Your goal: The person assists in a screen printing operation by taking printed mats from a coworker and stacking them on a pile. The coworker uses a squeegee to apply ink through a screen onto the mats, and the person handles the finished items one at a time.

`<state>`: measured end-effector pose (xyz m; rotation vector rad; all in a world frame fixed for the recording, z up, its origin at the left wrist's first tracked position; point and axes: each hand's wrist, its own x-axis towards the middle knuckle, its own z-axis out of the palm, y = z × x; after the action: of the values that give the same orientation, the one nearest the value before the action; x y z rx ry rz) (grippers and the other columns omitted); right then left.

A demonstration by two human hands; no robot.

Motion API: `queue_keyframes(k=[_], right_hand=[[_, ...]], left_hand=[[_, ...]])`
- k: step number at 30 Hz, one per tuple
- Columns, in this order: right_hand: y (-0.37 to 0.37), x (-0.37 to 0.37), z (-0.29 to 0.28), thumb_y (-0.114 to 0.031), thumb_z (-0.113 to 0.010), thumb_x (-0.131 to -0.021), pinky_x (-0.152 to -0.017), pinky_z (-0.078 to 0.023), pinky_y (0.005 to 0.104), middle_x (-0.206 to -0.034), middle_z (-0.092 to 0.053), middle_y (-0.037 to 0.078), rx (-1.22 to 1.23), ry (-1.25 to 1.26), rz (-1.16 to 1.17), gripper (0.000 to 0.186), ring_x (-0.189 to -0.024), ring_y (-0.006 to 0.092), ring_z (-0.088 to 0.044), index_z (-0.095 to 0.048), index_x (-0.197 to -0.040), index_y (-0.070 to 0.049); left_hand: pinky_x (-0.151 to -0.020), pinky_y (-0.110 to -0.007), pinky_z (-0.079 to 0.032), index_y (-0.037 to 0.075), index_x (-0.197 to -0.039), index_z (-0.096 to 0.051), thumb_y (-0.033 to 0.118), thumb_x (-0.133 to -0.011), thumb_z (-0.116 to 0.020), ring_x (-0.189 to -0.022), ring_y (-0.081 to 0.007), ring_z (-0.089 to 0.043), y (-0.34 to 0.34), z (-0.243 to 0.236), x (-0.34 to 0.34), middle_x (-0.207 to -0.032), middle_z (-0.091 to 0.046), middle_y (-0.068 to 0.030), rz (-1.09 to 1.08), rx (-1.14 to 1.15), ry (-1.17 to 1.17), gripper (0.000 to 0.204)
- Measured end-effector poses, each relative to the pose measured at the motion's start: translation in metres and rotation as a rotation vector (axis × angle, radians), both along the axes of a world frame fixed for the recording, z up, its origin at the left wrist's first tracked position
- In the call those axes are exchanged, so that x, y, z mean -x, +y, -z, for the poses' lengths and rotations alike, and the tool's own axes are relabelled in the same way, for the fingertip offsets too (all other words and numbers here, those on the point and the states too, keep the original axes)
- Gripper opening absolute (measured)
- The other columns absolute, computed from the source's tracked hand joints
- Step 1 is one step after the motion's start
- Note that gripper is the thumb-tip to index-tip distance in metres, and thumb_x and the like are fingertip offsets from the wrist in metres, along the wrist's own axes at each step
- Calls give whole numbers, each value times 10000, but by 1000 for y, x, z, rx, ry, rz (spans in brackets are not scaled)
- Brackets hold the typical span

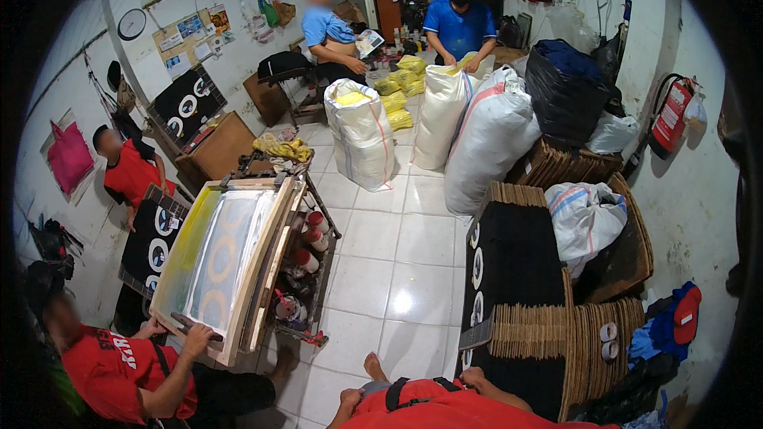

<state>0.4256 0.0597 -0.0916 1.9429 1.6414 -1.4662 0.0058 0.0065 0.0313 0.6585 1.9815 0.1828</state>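
At the lower edge, my left hand (pixel 350 398) hangs beside my thigh with its fingers curled; what it holds, if anything, is hidden. My right hand (pixel 474 376), also with curled fingers, is by the near end of a stack of corrugated cardboard boards (pixel 528 334) topped with black sheets (pixel 513 254) bearing white ovals; its fingertips are too small to make out. To the left, a co-worker in red (pixel 119 365) grips a wooden-framed printing screen (pixel 218 258) and a squeegee (pixel 195 326) over a rack of paint containers (pixel 310 238).
Another person in red (pixel 131 167) holds a black board (pixel 143 242). Two people in blue (pixel 330 32) (pixel 457 24) stand at the back among white sacks (pixel 358 143) and yellow bundles (pixel 397 99). A fire extinguisher (pixel 668 115) hangs right. A tiled aisle (pixel 397 270) runs ahead.
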Motion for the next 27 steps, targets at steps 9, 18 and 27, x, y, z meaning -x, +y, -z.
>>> queue_keyframes(k=[9, 18, 27], right_hand=[[-1, 8, -8, -303, -567, -732, -828, -470, 387, -1020, -619, 175, 74, 38, 322, 349, -947, 314, -598, -662, -938, -37], [-1, 7, 12, -252, -541, -733, -813, -477, 406, -981, -627, 184, -15, 26, 152, 303, -921, 339, -603, -669, -884, -22], [12, 15, -1, -201, -558, -719, -602, -499, 320, -772, -660, 108, -232, -98, -265, 196, -665, 213, -631, -692, -776, -70]], left_hand=[[-497, -305, -427, 30, -702, -644, 228, -776, -638, -522, -156, -542, -2, 19, 6, -627, -615, -56, -37, 8, -41, 212], [-535, -309, -442, 19, -735, -653, 223, -769, -648, -549, -165, -557, -7, 17, 9, -655, -629, -64, -17, -8, 4, 207], [-605, -321, -466, 27, -764, -664, 246, -765, -646, -626, -192, -597, -11, 18, 11, -717, -655, -81, 59, 7, 63, 221]])
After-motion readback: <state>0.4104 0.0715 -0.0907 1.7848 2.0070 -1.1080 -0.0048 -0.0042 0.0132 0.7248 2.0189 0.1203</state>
